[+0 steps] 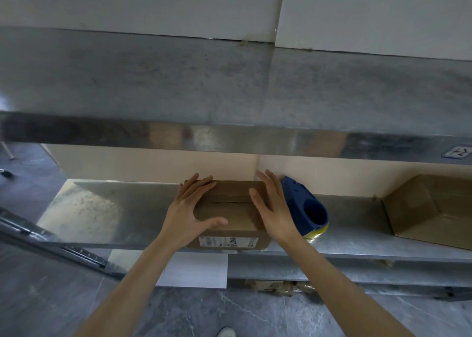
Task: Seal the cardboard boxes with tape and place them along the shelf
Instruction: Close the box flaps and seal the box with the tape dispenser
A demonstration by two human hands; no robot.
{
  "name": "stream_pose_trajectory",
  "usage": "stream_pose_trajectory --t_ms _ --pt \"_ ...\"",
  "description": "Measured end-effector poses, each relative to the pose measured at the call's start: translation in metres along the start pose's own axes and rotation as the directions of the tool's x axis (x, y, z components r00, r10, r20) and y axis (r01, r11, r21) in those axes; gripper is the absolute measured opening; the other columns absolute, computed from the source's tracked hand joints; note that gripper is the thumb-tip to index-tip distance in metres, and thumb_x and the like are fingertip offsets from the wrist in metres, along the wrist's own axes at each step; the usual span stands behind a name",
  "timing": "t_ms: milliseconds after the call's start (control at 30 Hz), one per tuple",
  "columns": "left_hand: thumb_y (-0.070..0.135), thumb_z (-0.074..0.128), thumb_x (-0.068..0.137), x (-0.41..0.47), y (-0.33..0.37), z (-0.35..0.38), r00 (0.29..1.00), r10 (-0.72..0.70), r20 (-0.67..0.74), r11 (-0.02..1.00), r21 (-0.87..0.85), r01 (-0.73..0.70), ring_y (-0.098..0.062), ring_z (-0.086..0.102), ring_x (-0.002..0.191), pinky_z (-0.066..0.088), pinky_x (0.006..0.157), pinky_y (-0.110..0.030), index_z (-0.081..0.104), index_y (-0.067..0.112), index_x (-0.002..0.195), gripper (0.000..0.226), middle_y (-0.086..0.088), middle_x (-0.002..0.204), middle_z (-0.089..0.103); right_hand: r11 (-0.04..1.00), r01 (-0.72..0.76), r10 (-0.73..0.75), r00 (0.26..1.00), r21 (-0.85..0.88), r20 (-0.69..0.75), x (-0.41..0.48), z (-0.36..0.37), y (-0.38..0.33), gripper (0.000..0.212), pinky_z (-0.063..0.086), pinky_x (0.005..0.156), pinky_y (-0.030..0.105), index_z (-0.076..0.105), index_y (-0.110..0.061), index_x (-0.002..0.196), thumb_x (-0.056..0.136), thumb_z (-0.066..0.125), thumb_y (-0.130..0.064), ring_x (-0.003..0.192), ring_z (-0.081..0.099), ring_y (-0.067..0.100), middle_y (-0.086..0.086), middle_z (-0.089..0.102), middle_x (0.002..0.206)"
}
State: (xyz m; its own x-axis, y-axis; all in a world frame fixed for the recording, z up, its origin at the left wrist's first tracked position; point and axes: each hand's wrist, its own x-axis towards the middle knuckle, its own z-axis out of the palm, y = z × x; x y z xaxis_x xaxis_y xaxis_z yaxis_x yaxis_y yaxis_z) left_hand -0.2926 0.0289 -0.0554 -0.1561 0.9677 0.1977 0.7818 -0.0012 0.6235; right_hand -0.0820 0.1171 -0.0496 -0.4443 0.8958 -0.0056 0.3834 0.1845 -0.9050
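Small box (229, 210) sits on the shelf (115, 209); left hand (190, 209) lies flat on its top at 9 o'clock, fingers spread, right hand (272, 206) rests straight-fingered at its 3 o'clock edge. Blue tape dispenser (306, 206) just beyond, second box (434, 209) farther at 3 o'clock

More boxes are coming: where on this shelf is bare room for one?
Bare shelf lies left of the small box, and between the tape dispenser and the far-right box. Crowded: the right hand fills the gap between small box and dispenser.
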Motion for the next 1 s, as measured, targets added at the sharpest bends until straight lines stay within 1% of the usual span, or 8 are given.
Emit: stream_pose_trajectory --t_ms 100,200,333,500,600,700,833,1000 --pt "0.087 0.031 0.081 0.002 -0.003 0.000 0.994 0.100 0.043 0.970 0.216 -0.107 -0.013 0.012 0.152 0.001 0.124 -0.049 0.040 0.029 0.149 0.090 0.016 0.157 0.029 0.952 0.137 -0.131 0.991 -0.273 0.038 0.001 -0.004 0.003 0.056 0.004 0.122 0.037 0.028 -0.046 0.148 0.095 0.034 -0.064 0.149 -0.009 0.006 -0.019 0.006 0.162" --pt "0.082 0.025 0.089 0.002 -0.006 -0.001 0.975 0.192 0.115 0.903 0.370 -0.221 -0.015 0.008 0.152 0.004 0.123 -0.049 0.031 0.029 0.154 0.084 0.012 0.160 0.023 0.771 0.340 -0.261 0.940 -0.538 0.220 0.002 -0.009 0.000 0.059 -0.009 0.121 0.043 0.015 -0.047 0.151 0.096 0.020 -0.068 0.148 -0.020 0.009 -0.016 -0.004 0.163" --pt "0.079 0.024 0.092 0.004 -0.008 -0.001 0.956 0.219 0.193 0.867 0.412 -0.281 -0.012 0.005 0.153 0.008 0.124 -0.045 0.023 0.029 0.157 0.081 0.013 0.163 0.016 0.567 0.504 -0.260 0.860 -0.651 0.439 0.007 -0.015 -0.002 0.060 -0.012 0.120 0.042 0.001 -0.050 0.151 0.094 0.006 -0.069 0.148 -0.023 0.013 -0.012 -0.008 0.163" --pt "0.079 0.021 0.092 0.003 -0.006 -0.002 0.964 0.180 0.197 0.871 0.424 -0.249 -0.013 0.010 0.152 0.015 0.124 -0.042 0.022 0.026 0.157 0.084 0.012 0.164 0.015 0.495 0.563 -0.205 0.816 -0.662 0.540 0.011 -0.018 0.000 0.062 -0.011 0.120 0.042 -0.007 -0.047 0.151 0.093 0.001 -0.069 0.149 -0.019 0.015 -0.009 -0.008 0.164" --pt "0.085 0.019 0.086 0.003 -0.003 -0.002 0.978 0.104 0.179 0.890 0.422 -0.171 -0.012 0.006 0.152 0.010 0.124 -0.039 0.017 0.026 0.158 0.093 0.012 0.164 0.010 0.523 0.521 -0.200 0.845 -0.675 0.497 0.011 -0.017 0.002 0.064 -0.008 0.122 0.043 -0.012 -0.044 0.151 0.094 0.001 -0.070 0.148 -0.021 0.012 -0.012 -0.011 0.163" --pt "0.090 0.013 0.080 0.005 0.001 0.001 0.991 -0.019 0.130 0.940 0.339 -0.027 -0.005 -0.002 0.151 0.004 0.122 -0.033 0.011 0.033 0.158 0.096 0.020 0.162 0.000 0.669 0.345 -0.146 0.930 -0.658 0.338 0.010 -0.010 0.001 0.072 -0.002 0.123 0.044 -0.015 -0.044 0.150 0.090 0.009 -0.075 0.147 -0.022 0.007 -0.017 -0.015 0.161" --pt "0.090 0.020 0.079 0.009 0.007 0.007 0.971 -0.238 -0.007 0.964 0.116 0.237 -0.001 0.002 0.150 0.036 0.110 -0.042 0.022 0.038 0.154 0.091 0.021 0.163 0.008 0.836 0.094 -0.066 0.995 -0.541 0.070 0.010 0.004 -0.003 0.087 0.006 0.122 0.041 -0.004 -0.043 0.153 0.082 0.028 -0.082 0.149 -0.011 0.009 -0.013 -0.005 0.163" --pt "0.072 0.044 0.079 0.009 0.007 0.009 0.955 -0.286 -0.074 0.958 0.007 0.288 -0.019 0.026 0.148 0.040 0.107 -0.046 0.032 0.027 0.151 0.086 0.009 0.162 0.021 0.946 -0.045 0.029 0.998 -0.322 -0.055 0.010 0.008 -0.002 0.097 0.040 0.107 0.038 0.007 -0.042 0.151 0.076 0.060 -0.074 0.145 0.020 0.017 -0.010 0.012 0.159"
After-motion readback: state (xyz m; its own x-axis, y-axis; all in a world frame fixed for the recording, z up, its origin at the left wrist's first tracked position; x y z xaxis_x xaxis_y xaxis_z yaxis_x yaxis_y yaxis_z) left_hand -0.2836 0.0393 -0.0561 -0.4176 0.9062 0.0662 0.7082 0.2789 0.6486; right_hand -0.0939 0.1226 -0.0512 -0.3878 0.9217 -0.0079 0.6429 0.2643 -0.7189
